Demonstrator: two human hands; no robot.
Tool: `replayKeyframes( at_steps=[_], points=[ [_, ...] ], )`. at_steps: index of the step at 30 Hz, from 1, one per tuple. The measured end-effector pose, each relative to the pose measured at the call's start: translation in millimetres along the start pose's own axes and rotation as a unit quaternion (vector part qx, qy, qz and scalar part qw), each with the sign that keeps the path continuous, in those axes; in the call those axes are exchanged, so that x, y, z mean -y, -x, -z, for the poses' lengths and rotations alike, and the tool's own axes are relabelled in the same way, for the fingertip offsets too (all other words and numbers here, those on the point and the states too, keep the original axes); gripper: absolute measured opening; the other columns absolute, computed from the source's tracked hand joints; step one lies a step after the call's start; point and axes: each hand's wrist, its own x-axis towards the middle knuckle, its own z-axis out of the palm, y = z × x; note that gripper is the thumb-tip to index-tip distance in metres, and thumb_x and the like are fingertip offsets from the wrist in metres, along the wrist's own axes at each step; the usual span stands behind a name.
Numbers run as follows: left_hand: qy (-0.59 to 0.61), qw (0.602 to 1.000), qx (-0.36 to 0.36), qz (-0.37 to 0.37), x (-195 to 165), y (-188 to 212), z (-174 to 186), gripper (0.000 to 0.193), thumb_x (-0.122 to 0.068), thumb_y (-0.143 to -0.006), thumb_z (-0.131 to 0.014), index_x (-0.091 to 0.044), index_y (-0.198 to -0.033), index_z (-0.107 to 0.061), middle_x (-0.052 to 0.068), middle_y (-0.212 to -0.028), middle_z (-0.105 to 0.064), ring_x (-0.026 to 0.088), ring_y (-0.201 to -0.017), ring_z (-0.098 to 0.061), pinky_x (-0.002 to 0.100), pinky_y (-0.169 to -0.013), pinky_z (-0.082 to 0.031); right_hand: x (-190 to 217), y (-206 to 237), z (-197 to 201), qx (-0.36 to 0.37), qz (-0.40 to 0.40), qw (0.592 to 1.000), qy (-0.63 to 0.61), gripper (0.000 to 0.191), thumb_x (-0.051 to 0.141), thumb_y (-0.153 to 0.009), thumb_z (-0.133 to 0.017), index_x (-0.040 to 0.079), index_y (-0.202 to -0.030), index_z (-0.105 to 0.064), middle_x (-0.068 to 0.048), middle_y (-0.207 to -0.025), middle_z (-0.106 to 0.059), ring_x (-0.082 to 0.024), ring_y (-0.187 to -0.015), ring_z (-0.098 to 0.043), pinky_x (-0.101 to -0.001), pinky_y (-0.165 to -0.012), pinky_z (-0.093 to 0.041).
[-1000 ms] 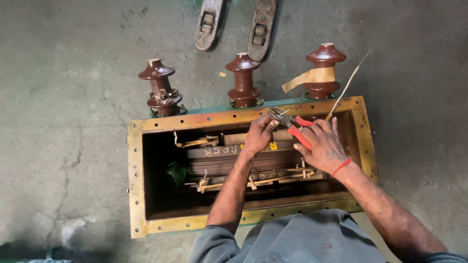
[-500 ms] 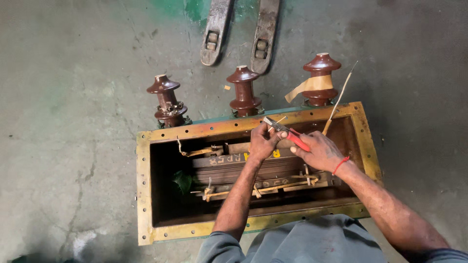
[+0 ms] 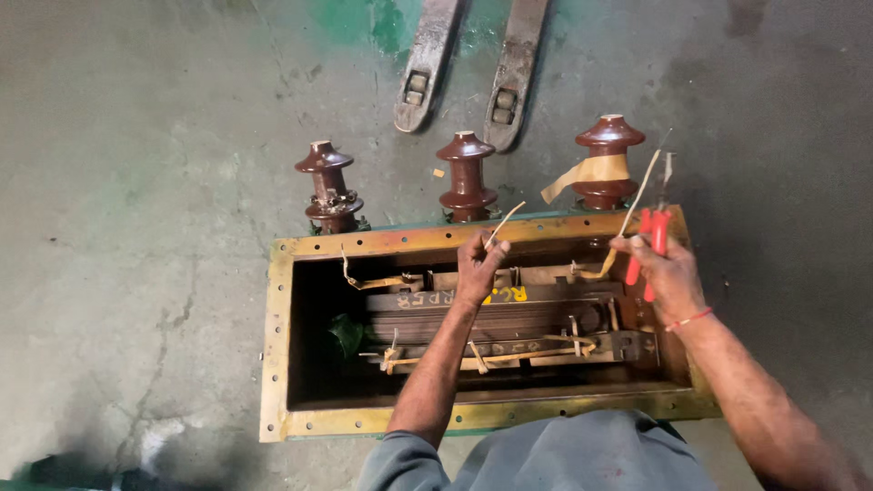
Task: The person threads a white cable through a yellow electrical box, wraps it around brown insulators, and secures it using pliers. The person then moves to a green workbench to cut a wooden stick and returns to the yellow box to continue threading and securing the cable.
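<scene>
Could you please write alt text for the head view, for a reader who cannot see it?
Seen from above, a person's left hand pinches a thin tan strip while the right hand holds red-handled pliers, both over an open yellow-rimmed metal tank holding a wound core. Three brown insulators stand behind it on the concrete floor.

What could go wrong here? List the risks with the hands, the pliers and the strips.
1. The right hand grips red-handled pliers beside a thin tan strip; a slip might nick the strip or fingers.
2. The left hand pinches another tan strip above the open yellow-rimmed metal tank; it could tear or drop inside.
3. The brown ceramic insulator stands close and might get knocked.
</scene>
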Motion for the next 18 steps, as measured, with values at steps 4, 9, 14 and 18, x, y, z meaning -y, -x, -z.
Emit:
replayKeyframes(
  at_steps=[4,9,14,18],
  points=[
    [0.020,0.998,0.056,-0.033,-5,1,-8,0.021,-0.018,-0.092,-0.070,-0.009,-0.083,-0.053,-0.006,-0.085,-0.052,0.005,-0.080,-0.046,0.021,-0.072,-0.040,-25,12,-30,0.062,-0.023,0.996,0.058,0.035,0.028,-0.093,-0.070,0.007,-0.121,-0.072,-0.010,-0.113,-0.076,-0.025,-0.115,-0.067,-0.0416,-0.105,-0.048],
    [0.017,0.998,0.059,0.006,-10,12,-6,0.035,-0.020,-0.085,-0.082,-0.012,-0.083,-0.049,-0.006,-0.083,-0.049,0.006,-0.077,-0.044,0.022,-0.068,-0.040,-38,31,-70,0.178,0.068,0.949,0.250,0.048,0.036,-0.088,-0.074,0.005,-0.125,-0.071,-0.012,-0.138,-0.057,-0.027,-0.133,-0.049,-0.0401,-0.109,-0.038],
    [0.025,0.998,0.064,-0.005,-7,18,-2,0.045,-0.017,-0.079,-0.091,-0.013,-0.085,-0.046,-0.006,-0.085,-0.047,0.006,-0.078,-0.043,0.023,-0.067,-0.039,-31,36,-82,0.235,0.065,0.927,0.284,0.040,0.037,-0.090,-0.074,0.003,-0.111,-0.076,-0.013,-0.145,-0.055,-0.027,-0.137,-0.048,-0.0392,-0.113,-0.039],
    [0.035,0.999,0.024,0.001,-4,19,2,0.047,-0.017,-0.079,-0.092,-0.014,-0.085,-0.046,-0.007,-0.084,-0.048,0.005,-0.076,-0.043,0.022,-0.066,-0.041,-30,38,-79,0.188,0.058,0.955,0.224,0.049,0.040,-0.089,-0.071,0.006,-0.123,-0.068,-0.013,-0.140,-0.059,-0.026,-0.133,-0.053,-0.0389,-0.111,-0.040]
  ],
)
